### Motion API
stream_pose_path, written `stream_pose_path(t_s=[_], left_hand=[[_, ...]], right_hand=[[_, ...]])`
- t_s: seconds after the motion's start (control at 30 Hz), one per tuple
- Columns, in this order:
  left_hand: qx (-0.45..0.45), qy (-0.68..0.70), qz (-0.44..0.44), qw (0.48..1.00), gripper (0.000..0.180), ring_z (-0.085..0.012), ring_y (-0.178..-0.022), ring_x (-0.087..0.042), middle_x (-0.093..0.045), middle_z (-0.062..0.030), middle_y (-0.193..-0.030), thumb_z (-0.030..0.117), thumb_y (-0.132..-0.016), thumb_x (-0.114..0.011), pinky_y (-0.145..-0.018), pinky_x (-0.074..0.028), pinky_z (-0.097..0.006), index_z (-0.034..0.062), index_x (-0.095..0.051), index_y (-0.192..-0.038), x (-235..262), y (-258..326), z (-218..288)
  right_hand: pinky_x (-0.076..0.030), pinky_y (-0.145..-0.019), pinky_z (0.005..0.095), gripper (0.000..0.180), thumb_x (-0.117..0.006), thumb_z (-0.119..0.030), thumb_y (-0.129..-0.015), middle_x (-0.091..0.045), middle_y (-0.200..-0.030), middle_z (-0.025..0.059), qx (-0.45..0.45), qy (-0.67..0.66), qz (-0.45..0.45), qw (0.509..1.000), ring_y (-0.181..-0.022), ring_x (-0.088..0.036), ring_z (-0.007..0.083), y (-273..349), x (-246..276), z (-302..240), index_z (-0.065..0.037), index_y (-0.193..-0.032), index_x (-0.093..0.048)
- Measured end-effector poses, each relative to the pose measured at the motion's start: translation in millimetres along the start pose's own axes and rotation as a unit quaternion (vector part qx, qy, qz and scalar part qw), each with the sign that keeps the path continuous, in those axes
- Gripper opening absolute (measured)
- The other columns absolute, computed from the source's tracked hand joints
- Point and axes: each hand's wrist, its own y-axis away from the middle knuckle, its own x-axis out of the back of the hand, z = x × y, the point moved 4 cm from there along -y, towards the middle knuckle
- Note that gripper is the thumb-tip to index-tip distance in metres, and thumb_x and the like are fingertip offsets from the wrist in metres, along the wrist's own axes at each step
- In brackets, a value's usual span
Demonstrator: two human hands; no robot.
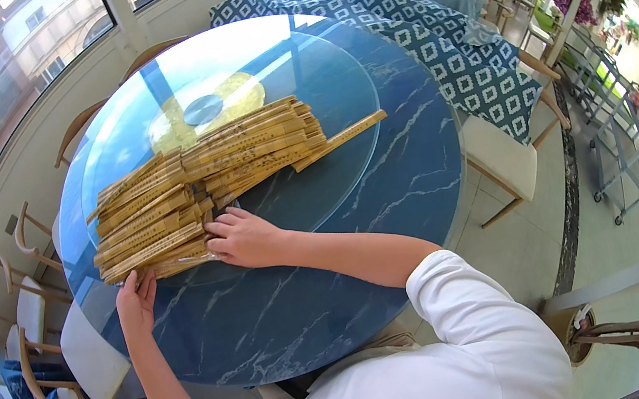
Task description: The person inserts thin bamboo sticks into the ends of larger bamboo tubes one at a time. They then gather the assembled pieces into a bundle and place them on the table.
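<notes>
A pile of long, narrow chopstick packets point(242, 149) in yellow-brown printed paper lies on the glass turntable point(348, 92). The pile falls into two overlapping stacks; the nearer left stack point(151, 238) reaches over the glass rim toward me. My left hand point(136, 298) is closed at that stack's left end, thumb and fingers on the lowest packets. At its right end my right hand point(245, 236) has its fingers bent round the packet ends, partly hiding them. One loose packet point(343, 140) sticks out to the right of the pile.
The turntable stands on a round blue marble-patterned table point(311, 295). Wooden chairs with white seats point(95, 354) line the left, and another chair point(506, 166) stands right. Patterned blue cloth point(478, 77) drapes over seating behind. A metal cart point(625, 137) is farther right.
</notes>
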Motion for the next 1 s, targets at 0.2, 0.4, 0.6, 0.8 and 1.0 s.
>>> stream_pose_path(t_s=[0.2, 0.4, 0.6, 0.8, 1.0], left_hand=[[-0.015, 0.005, 0.005, 1.0, 0.03, -0.015, -0.1, -0.072, -0.069, -0.0045, -0.126, 0.021, -0.106, -0.064, -0.069, -0.055, -0.023, 0.0081, -0.058, -0.132, 18.7, 3.2, -8.8], [-0.033, -0.054, 0.041, 0.997, 0.055, -0.0116, -0.097, -0.068, -0.058, -0.008, -0.145, 0.019, -0.106, -0.064, -0.061, -0.049, -0.02, 0.0063, -0.042, -0.154, -4.8, 75.3, -21.0], [-0.258, -0.344, 0.056, 0.901, 0.064, -0.0253, -0.126, -0.059, -0.043, -0.0159, -0.16, 0.009, -0.103, -0.06, -0.102, -0.048, -0.036, 0.001, -0.034, -0.16, -6.9, 167.8, -74.9], [-0.335, -0.617, 0.099, 0.705, 0.059, -0.0401, -0.149, -0.042, -0.048, -0.0211, -0.157, 0.029, -0.098, -0.07, -0.124, -0.029, -0.054, 0.0029, -0.053, -0.148, -55.6, 206.6, -73.1], [-0.316, -0.622, 0.104, 0.709, 0.055, -0.0373, -0.151, -0.042, -0.051, -0.0214, -0.157, 0.036, -0.101, -0.064, -0.127, -0.025, -0.053, 0.0039, -0.058, -0.146, -42.3, 206.8, -81.5]], right_hand=[[-0.027, -0.125, 0.0589, 0.069, -0.052, -0.067, -0.101, -0.052, -0.153, 0.0183, -0.008, 0.01, -0.031, 0.999, -0.144, -0.046, 0.0374, 20.0, 10.6, -12.0, -0.009, -0.137, -0.066], [-0.019, -0.128, 0.059, 0.069, -0.055, -0.062, -0.102, -0.04, -0.164, 0.0169, 0.025, 0.038, -0.024, 0.999, -0.154, -0.033, 0.0368, 50.7, 16.9, -29.0, -0.011, -0.149, -0.055], [-0.026, -0.129, 0.053, 0.055, -0.061, -0.05, -0.103, -0.038, -0.166, 0.0167, 0.14, -0.073, -0.037, 0.987, -0.155, -0.033, 0.0369, 71.9, 35.0, -78.8, -0.011, -0.142, -0.057], [-0.034, -0.124, 0.0547, 0.054, -0.076, -0.036, -0.095, -0.041, -0.163, 0.0192, 0.106, -0.096, -0.094, 0.985, -0.149, -0.042, 0.0393, 69.3, 49.0, -87.2, -0.011, -0.139, -0.06], [-0.034, -0.123, 0.0573, 0.065, -0.078, -0.022, -0.093, -0.033, -0.168, 0.0214, 0.082, -0.107, -0.133, 0.982, -0.152, -0.036, 0.0435, 78.1, 42.4, -92.0, -0.012, -0.151, -0.049]])
